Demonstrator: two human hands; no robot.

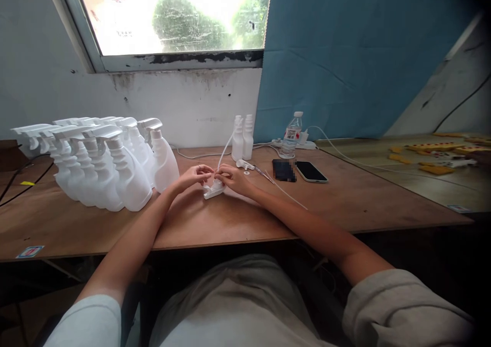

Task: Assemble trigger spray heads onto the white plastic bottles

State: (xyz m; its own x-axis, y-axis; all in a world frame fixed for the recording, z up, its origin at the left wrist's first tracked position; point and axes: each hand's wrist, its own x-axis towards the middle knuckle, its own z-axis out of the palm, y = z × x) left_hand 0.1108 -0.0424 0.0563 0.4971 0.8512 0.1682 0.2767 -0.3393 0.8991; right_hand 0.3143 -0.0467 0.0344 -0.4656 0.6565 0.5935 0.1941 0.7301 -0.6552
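Observation:
A white trigger spray head point(213, 190) stands upside down on the table, its thin dip tube point(225, 151) pointing up. My right hand point(233, 178) is closed, with its fingers pinched around the base of the tube at the spray head. From the other side my left hand point(195, 176) is closed at the same spray head with bent fingers; its exact grip is partly hidden. Another white spray head point(244, 164) lies just beyond my right hand, near a small white ring point(246, 173). A loose tube point(287, 194) lies to the right.
Several white spray bottles point(130, 183) with trigger tops stand grouped at left. Two slim white bottles point(237, 145) stand near the wall. A water bottle point(291, 137), a dark pixelated object point(284, 170), a phone point(312, 172) and a power strip point(307, 145) are at right.

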